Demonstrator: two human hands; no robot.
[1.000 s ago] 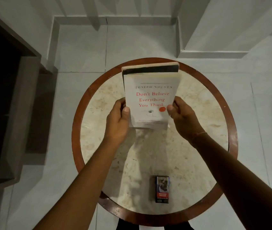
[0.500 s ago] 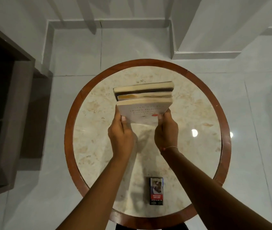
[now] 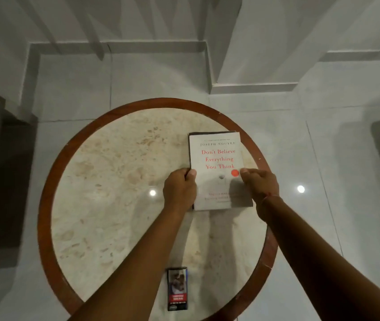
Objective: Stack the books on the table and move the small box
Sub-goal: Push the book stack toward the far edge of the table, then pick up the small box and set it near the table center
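Hands gripped a stack of books (image 3: 216,167) lying flat on a round table (image 3: 124,181), toward its far right edge. The left hand (image 3: 179,188) was curled around the stack's left edge, thumb pressed on the cover and fingers tucked along the side. The right hand (image 3: 259,184) pinched the right edge, fingertips resting on the cover beside a red dot. A thin reddish thread (image 3: 269,196) circled the right wrist.

The top book was a rectangular white paperback with a matte cover, red title lettering and small grey text. A dark edge of another book showed beneath it along the left and far sides; how many books lay under it could not be told.

The tabletop was glossy, mottled beige stone, ringed by a smooth reddish-brown wooden rim. A small box (image 3: 177,288), upright-printed, dark with a red band, lay flat at the table's near edge, well apart from the books. Pale polished floor tiles (image 3: 323,147) surrounded the table.
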